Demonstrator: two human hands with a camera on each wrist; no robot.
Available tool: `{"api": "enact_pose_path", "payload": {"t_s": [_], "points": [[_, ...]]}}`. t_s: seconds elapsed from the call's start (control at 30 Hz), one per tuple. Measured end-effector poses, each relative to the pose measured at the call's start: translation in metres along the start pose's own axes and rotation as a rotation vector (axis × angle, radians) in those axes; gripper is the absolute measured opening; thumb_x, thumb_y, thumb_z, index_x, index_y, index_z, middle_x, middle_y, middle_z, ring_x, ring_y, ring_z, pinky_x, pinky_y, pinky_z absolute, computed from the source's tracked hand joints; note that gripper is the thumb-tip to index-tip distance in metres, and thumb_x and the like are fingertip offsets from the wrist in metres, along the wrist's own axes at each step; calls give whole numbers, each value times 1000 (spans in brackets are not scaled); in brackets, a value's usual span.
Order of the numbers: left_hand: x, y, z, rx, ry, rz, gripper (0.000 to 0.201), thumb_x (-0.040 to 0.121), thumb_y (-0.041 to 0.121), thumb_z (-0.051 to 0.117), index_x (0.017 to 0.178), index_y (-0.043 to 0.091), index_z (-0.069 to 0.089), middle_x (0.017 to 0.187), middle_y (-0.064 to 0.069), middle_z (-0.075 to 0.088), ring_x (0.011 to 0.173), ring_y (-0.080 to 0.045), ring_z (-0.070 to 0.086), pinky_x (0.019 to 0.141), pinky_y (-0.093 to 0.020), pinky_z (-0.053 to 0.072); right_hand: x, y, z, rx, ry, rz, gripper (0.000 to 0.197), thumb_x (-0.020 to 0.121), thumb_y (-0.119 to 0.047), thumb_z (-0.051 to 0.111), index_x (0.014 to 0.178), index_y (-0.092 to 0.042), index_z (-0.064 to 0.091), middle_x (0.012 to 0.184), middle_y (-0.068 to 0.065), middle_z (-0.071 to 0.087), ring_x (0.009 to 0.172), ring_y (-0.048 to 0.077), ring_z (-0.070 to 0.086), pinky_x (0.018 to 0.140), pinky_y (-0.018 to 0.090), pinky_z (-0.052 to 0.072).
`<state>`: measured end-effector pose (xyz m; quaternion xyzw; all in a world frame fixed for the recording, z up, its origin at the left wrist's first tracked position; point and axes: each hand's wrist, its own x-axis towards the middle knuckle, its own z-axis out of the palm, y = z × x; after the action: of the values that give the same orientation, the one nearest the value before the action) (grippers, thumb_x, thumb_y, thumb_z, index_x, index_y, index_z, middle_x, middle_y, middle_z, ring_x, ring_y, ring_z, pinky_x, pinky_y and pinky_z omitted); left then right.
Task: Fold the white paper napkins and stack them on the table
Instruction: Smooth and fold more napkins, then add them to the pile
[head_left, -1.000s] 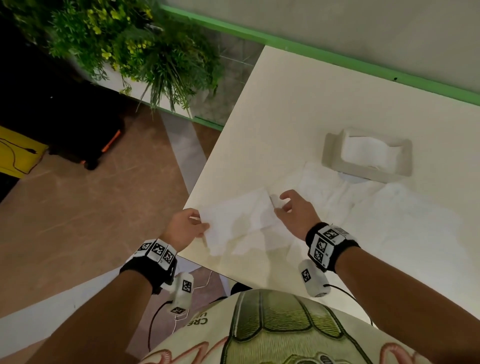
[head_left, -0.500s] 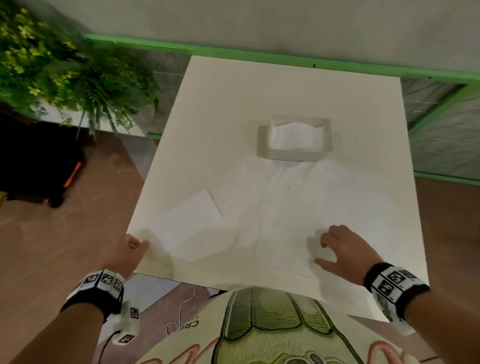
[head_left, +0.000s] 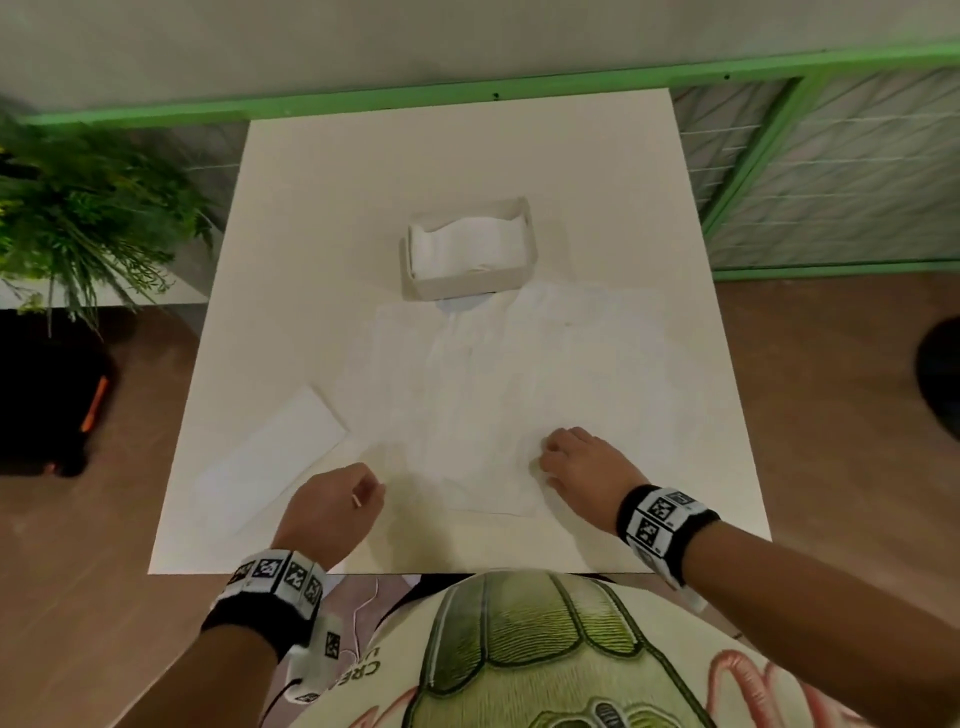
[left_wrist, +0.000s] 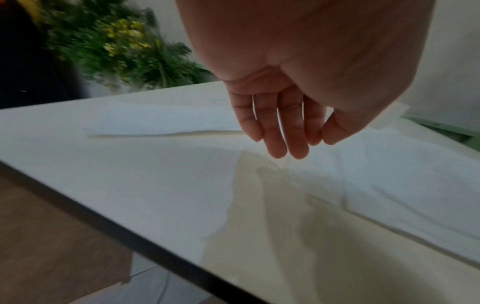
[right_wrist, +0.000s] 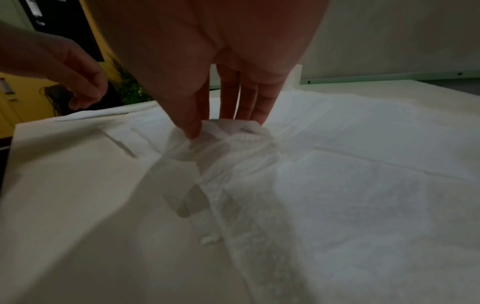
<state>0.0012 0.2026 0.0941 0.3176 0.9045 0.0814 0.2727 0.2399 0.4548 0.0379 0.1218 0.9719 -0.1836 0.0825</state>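
One folded napkin (head_left: 272, 457) lies near the bench's (head_left: 457, 156) front-left corner; several unfolded napkins (head_left: 545, 374) remain. The right hand (head_left: 582, 462) pinches the next napkin's (right_wrist: 223, 156) edge; the left hand (head_left: 332, 506) hovers, fingers (left_wrist: 275, 131) relaxed, holding nothing

The shirt (head_left: 519, 670) at the near edge bore upside-down letters "CRE"; the rest was cut off and unreadable.

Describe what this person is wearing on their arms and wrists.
Both forearms are bare, with no sleeves. Each wrist carries a black wristband ringed with white tiles bearing black square fiducial markers. Under the left wrist hangs a small white camera pod with its own marker and a thin cable.
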Motion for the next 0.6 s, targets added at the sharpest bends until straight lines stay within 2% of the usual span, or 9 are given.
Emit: {"api": "enact_pose_path", "payload": {"t_s": [0.1, 0.2, 0.3, 0.37, 0.5, 0.6], "points": [[0, 32, 11, 15, 4, 125, 18, 94, 35, 62, 77, 31, 57, 66, 18, 58, 65, 5, 52, 61, -14, 35, -1, 5, 0, 71, 52, -5, 12, 80, 0, 73, 86, -9, 69, 98, 11, 65, 81, 32, 61, 60, 43, 57], [0, 53, 19, 8, -12, 216, 13, 94, 36, 61, 81, 32, 59, 69, 19, 59, 67, 5, 54, 61, -7, 33, -1, 6, -5, 153, 69, 10, 9, 89, -9, 67, 98, -9, 69, 106, 10, 65, 93, 32, 60, 73, 46, 56], [-1, 66, 26, 5, -45, 262, 11, 94, 38, 60, 84, 33, 60, 73, 21, 60, 72, 1, 58, 68, -16, 43, -3, 0, -8, 114, -44, 18, 46, 87, -41, 71, 123, -15, 61, 120, 6, 58, 107, 27, 53, 88, 43, 51], [-2, 70, 31, 8, -60, 267, 11, 94, 39, 59, 85, 33, 61, 75, 21, 60, 73, 0, 58, 71, -22, 47, -5, -7, -7, 11, -82, 11, 53, 82, -47, 74, 125, -19, 59, 123, 6, 53, 109, 27, 50, 89, 41, 48], [-7, 70, 39, 9, -85, 271, 12, 95, 38, 58, 84, 33, 60, 76, 19, 62, 73, -1, 58, 71, -23, 48, -8, -11, 3, -22, 25, 3, 39, 72, -28, 84, 106, -17, 68, 112, 10, 58, 98, 32, 55, 74, 43, 53], [-12, 66, 42, 3, -96, 254, 13, 95, 37, 58, 82, 32, 59, 76, 17, 62, 73, -2, 59, 70, -24, 48, -10, -5, 11, -11, 106, -38, 25, 73, -16, 83, 95, -14, 72, 107, 12, 62, 95, 34, 59, 68, 42, 55]]}}
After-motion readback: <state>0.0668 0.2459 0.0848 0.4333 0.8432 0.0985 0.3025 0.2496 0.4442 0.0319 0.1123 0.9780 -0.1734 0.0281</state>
